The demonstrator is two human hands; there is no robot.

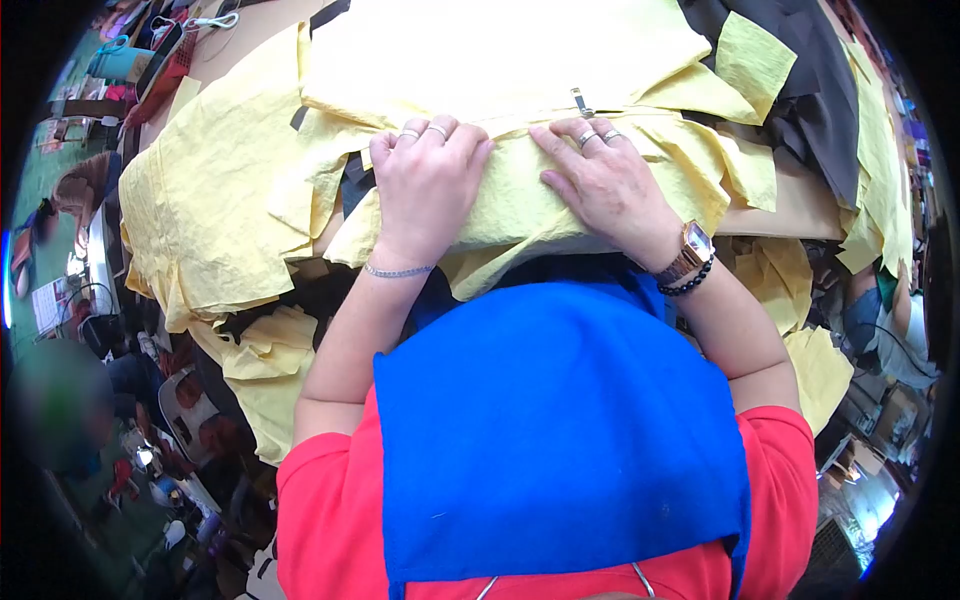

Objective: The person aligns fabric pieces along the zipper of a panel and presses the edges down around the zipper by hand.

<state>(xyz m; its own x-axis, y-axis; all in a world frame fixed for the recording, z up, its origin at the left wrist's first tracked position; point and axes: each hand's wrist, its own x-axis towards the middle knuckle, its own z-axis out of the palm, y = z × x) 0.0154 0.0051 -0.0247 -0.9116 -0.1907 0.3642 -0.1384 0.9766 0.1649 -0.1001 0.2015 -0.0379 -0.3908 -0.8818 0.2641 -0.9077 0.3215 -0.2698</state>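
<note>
A large piece of yellow cloth (510, 200) lies across the work surface in front of me, its near edge hanging toward my lap. My left hand (430, 180), with rings on two fingers, is closed on this cloth with its fingers bent over a seam or fold. Further right, my right hand (605, 180) lies on the same cloth, fingers pressing down and thumb apart from the index finger. Just above its fingertips a small metal zipper pull (582, 102) sticks up from the seam. The upper part of the cloth is washed out by glare.
More yellow fabric pieces (230, 210) drape over the left side of the table. Dark cloth (800, 90) lies at the right, beside further yellow pieces (880, 170). A blue container (120, 65) and a white cord (215, 20) are at the upper left.
</note>
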